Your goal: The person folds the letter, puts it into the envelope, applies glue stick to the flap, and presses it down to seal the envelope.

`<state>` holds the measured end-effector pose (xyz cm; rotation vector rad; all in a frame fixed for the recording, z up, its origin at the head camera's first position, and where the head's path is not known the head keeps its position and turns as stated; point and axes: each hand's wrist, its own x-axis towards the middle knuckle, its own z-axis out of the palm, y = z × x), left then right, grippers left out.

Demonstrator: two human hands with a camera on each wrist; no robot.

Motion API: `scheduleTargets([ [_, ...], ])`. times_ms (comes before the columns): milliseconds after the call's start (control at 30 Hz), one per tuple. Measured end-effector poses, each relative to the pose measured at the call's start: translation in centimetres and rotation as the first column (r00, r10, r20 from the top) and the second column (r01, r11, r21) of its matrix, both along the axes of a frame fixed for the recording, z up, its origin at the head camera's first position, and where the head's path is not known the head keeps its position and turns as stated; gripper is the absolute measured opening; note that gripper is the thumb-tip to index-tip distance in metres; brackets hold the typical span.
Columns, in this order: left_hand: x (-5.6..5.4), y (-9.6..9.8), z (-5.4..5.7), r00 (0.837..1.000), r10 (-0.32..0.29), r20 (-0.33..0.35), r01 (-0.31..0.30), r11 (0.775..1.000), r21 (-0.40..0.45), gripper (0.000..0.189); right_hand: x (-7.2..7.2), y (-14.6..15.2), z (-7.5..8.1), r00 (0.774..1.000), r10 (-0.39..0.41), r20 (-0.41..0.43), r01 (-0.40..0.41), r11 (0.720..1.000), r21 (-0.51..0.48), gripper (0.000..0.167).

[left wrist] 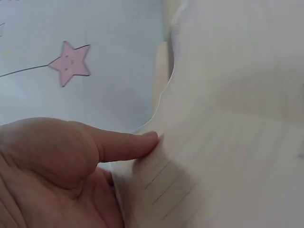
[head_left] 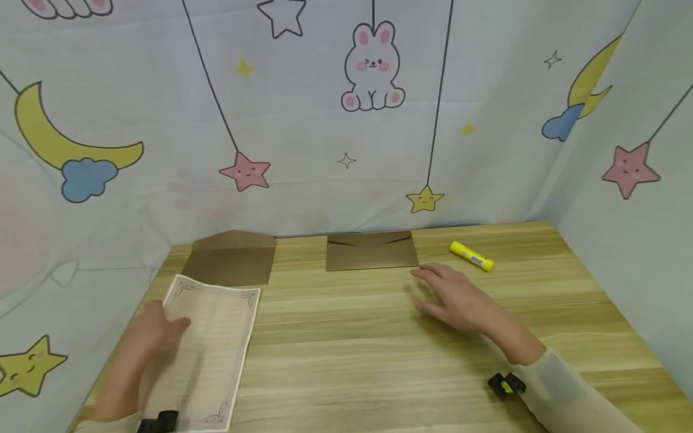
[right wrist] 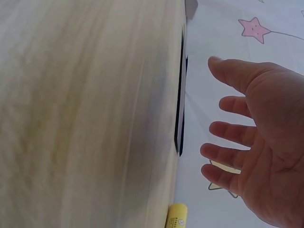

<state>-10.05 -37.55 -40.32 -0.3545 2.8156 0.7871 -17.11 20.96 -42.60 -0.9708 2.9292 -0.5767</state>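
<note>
My left hand pinches the left edge of a sheet of letter paper, cream with faint lines and scrolled corners. In the left wrist view the thumb lies over the paper, the fingers mostly hidden beneath. The sheet's top overlaps a brown envelope whose flap is up. Over the table at right, my right hand holds nothing, its fingers spread and relaxed. Just beyond its fingertips lies a second brown envelope, flap folded down. A yellow glue stick lies right of that envelope.
The wood-grain table meets a white curtain printed with stars, moons and a rabbit. More of this cloth hangs along the left and right sides. A small black device sits on each wrist.
</note>
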Motion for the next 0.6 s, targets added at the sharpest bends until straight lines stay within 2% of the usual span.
scheduleTargets([
  [100, 0.1, -0.2, 1.4, 0.999, -0.048, -0.016, 0.049, 0.997, 0.055, 0.054, -0.2, -0.1, 0.1, 1.000, -0.005, 0.001, 0.005, 1.000, -0.003, 0.065],
  [167, 0.1, -0.2, 2.2, 0.998, -0.057, -0.011, 0.058, 0.992, 0.116, 0.056, -0.3, -0.1, 0.2, 1.000, -0.008, 0.001, 0.008, 1.000, -0.008, 0.065],
  [233, 0.0, 0.2, 2.8, 0.999, -0.050, -0.016, 0.052, 0.978, 0.201, 0.059, -0.4, -0.1, 0.2, 1.000, -0.005, 0.000, 0.005, 1.000, -0.014, 0.064],
  [300, -0.2, 1.0, 3.2, 0.999, -0.040, -0.026, 0.046, 0.956, 0.291, 0.059, -0.4, -0.2, 0.2, 1.000, -0.005, 0.005, 0.005, 1.000, -0.022, 0.064],
  [433, -1.2, 3.4, 3.3, 0.999, -0.024, -0.035, 0.037, 0.910, 0.412, 0.059, -0.6, -0.3, 0.2, 1.000, -0.011, 0.025, 0.012, 0.999, -0.050, 0.063],
  [500, -1.8, 4.7, 3.1, 0.999, -0.021, -0.047, 0.040, 0.891, 0.452, 0.058, -0.7, -0.4, 0.3, 0.999, -0.013, 0.034, 0.015, 0.998, -0.067, 0.063],
  [600, -2.9, 6.9, 2.7, 0.997, -0.014, -0.070, 0.049, 0.849, 0.526, 0.055, -0.8, -0.7, 0.4, 0.999, -0.022, 0.049, 0.026, 0.996, -0.091, 0.063],
])
